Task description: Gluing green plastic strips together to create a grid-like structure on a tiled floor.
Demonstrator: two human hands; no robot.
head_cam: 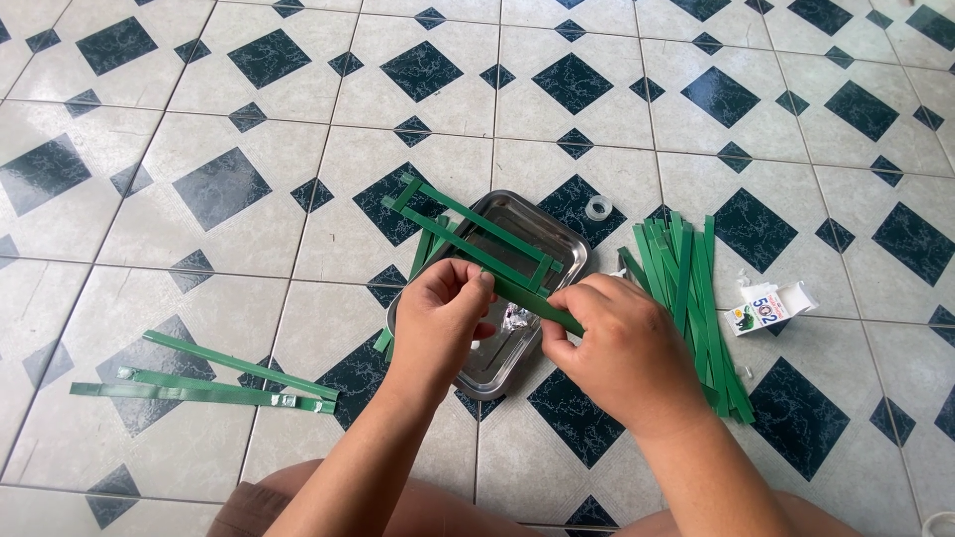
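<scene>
Your left hand (443, 308) and right hand (607, 343) both pinch the green strip frame (477, 244) (it looks like a little ladder), holding it over the metal tray (557, 234) on the tiled floor. Beside your right hand lies a pile of green strips (686, 278). Farther off sits a small clear tape roll (598, 207).

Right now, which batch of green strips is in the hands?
The joined frame of green strips over the metal tray, pinched by both hands; the bundle and loose strips lie untouched on the floor.
</scene>
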